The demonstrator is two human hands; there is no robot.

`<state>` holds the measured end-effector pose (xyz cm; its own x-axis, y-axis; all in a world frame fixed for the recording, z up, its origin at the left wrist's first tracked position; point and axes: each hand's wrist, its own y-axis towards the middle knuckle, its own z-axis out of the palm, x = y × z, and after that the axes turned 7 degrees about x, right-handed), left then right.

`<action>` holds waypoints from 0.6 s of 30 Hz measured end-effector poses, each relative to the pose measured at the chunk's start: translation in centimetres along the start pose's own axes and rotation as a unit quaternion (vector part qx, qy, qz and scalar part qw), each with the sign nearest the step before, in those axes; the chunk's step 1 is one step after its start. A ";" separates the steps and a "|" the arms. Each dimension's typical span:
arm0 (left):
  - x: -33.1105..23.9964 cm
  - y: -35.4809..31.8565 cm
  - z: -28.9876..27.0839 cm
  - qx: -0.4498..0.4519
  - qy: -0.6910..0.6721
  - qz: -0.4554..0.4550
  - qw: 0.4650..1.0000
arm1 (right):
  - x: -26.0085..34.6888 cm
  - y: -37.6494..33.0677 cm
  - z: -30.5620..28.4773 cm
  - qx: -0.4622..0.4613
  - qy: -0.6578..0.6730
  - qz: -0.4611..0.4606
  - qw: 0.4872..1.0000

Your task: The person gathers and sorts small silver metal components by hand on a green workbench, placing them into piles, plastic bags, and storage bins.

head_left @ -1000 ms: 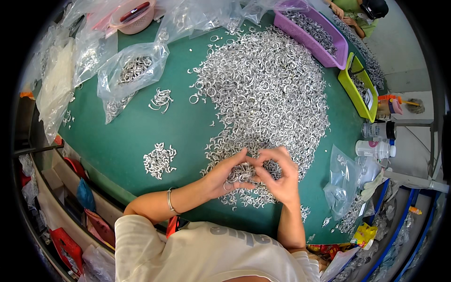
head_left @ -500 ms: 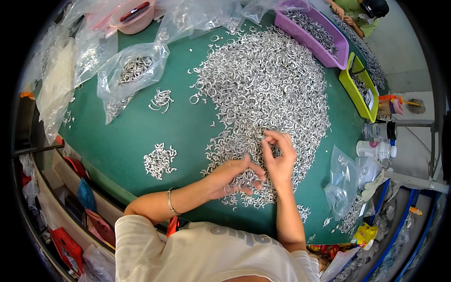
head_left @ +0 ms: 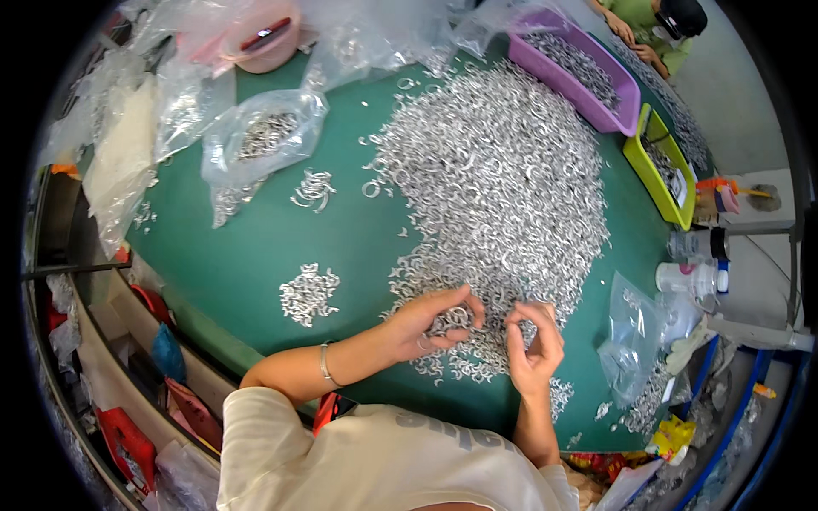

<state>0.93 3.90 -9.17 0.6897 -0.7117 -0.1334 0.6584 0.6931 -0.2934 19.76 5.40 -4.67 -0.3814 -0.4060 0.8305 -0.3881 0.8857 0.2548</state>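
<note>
A broad heap of small silver curved metal pieces (head_left: 503, 162), crescents with a few rings among them, covers the middle of the green table (head_left: 230, 294). At its near edge my left hand (head_left: 417, 325) is curled, palm up, around several of these curved pieces (head_left: 452, 318). My right hand (head_left: 537, 347) is raised just right of it, apart from it, with thumb and forefinger bent close in a pinch; anything between the tips is too small to make out. Left of the heap lie a small pile of crescents (head_left: 308, 295) and a smaller cluster of larger curved pieces (head_left: 313, 191).
Clear plastic bags (head_left: 264, 140) with metal parts crowd the far left, beside a pink basket (head_left: 271, 53). A purple bin (head_left: 631, 100) and a lime-green bin (head_left: 673, 203) stand far right. Bottles (head_left: 686, 278) line the right edge. A co-worker (head_left: 656, 34) sits at the back.
My right hand has drawn back from the heap, toward me and rightward. My left hand has curled more closely around its pieces. The whole view has shifted slightly.
</note>
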 end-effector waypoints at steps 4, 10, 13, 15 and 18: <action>0.1 0.2 -0.6 0.058 0.096 -0.005 0.994 | -0.3 -2.3 1.2 -0.012 0.029 0.029 0.999; -0.4 0.5 -1.0 0.049 0.091 0.031 0.994 | 1.4 -3.2 1.6 -0.018 -0.001 -0.028 0.999; 0.0 1.0 0.7 -0.065 0.018 0.046 0.997 | 1.7 -4.5 0.9 -0.012 -0.008 -0.023 1.000; 0.1 -0.3 1.8 -0.106 -0.040 0.058 0.992 | 1.8 -5.6 0.9 -0.005 -0.007 -0.014 1.000; -1.1 -1.9 1.8 -0.103 -0.034 0.090 0.990 | 1.5 -7.3 1.0 -0.011 0.016 0.005 1.000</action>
<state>-0.56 3.58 -6.78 0.8130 -0.5653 -0.1394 0.4533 0.7648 -0.4578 21.21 -1.91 -5.79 -0.3581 -0.3894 0.8486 -0.3654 0.8948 0.2565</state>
